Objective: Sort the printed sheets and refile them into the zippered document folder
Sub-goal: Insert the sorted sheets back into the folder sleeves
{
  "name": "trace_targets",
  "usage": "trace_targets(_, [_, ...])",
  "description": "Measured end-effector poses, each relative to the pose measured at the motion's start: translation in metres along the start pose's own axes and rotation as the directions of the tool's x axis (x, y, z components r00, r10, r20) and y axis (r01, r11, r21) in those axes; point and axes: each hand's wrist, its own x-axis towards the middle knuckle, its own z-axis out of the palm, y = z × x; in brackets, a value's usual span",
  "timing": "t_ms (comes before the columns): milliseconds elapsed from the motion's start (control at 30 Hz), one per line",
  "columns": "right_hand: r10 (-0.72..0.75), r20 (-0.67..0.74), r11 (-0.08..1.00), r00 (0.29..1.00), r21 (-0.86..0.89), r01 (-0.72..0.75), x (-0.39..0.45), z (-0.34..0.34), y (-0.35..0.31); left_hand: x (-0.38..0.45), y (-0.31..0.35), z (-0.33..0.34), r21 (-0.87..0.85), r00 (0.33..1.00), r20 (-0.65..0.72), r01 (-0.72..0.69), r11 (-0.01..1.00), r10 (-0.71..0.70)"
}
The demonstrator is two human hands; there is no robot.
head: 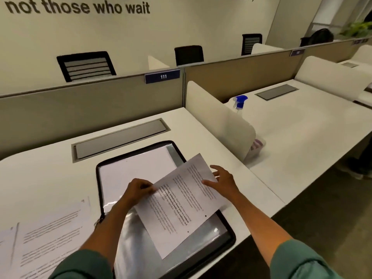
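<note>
On the counter (50, 174) at our far left we see loose printed sheets (46, 234) spread flat, their text lines blurred. Just right of them lies the zippered document folder (225, 222), open, its black zip edge framing a clear plastic sleeve with a blank white page (130, 170) inside its far half. Our left hand (136, 191) hovers over the folder's middle, its fingers (148, 188) curled and pinching the left corner of a printed sheet (181, 206). That sheet is tilted across the folder, its far corner reaching past the folder's right edge and its near corner over the clear sleeve. Our right hand (223, 180) rests at the sheet's right edge with its fingers spread and mostly straight, thumb lying on the paper; we cannot tell whether the other fingers touch the sheet or the counter. Both forearms come out of green sleeves. Behind the folder a grey cable hatch (120, 137) sits flush in the counter. Farther right, past a white divider (217, 119), a spray bottle (240, 102) with a blue trigger head stands on the neighbouring desk.
</note>
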Motion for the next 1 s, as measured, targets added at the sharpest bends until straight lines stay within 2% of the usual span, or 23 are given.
trace_targets(100, [0.003, 0.071, 1.0, 0.997, -0.012, -0.002, 0.008, 0.001, 0.011, 0.003, 0.002, 0.01, 0.029, 0.999, 0.03, 0.01, 1.0, -0.011])
trace_targets(167, [-0.004, 0.118, 1.0, 0.993, -0.022, 0.007, 0.017, -0.004, 0.019, 0.006, 0.006, 0.018, 0.058, 1.0, -0.002, 0.013, 0.998, -0.013])
trace_targets(300, [-0.044, 0.198, 0.999, 0.979, 0.008, 0.043, 0.044, -0.015, 0.034, 0.008, 0.012, 0.033, 0.16, 0.978, -0.206, 0.048, 0.986, -0.014])
trace_targets(433, [-0.078, 0.244, 0.994, 0.967, 0.088, 0.057, 0.071, -0.031, 0.046, 0.002, 0.014, 0.068, 0.308, 0.857, -0.516, 0.184, 0.934, 0.002])
trace_targets(533, [-0.082, 0.25, 0.986, 0.965, 0.163, 0.042, 0.085, -0.044, 0.054, -0.003, 0.031, 0.103, 0.373, 0.774, -0.631, 0.247, 0.894, 0.05])
trace_targets(633, [-0.05, 0.229, 0.976, 0.972, 0.219, -0.002, 0.089, -0.054, 0.063, -0.01, 0.044, 0.139, 0.374, 0.801, -0.597, 0.229, 0.898, 0.044])
trace_targets(767, [-0.056, 0.206, 0.962, 0.977, 0.271, -0.003, 0.095, -0.063, 0.07, -0.022, 0.058, 0.183, 0.295, 0.865, -0.495, 0.252, 0.922, -0.078])
trace_targets(900, [-0.057, 0.169, 0.956, 0.984, 0.293, 0.005, 0.095, -0.062, 0.07, -0.027, 0.066, 0.214, 0.394, 0.907, -0.398, 0.305, 0.867, -0.139])
trace_targets(1000, [-0.045, 0.139, 0.951, 0.989, 0.308, 0.0, 0.095, -0.062, 0.073, -0.025, 0.07, 0.222, 0.422, 0.911, -0.39, 0.31, 0.852, -0.138])
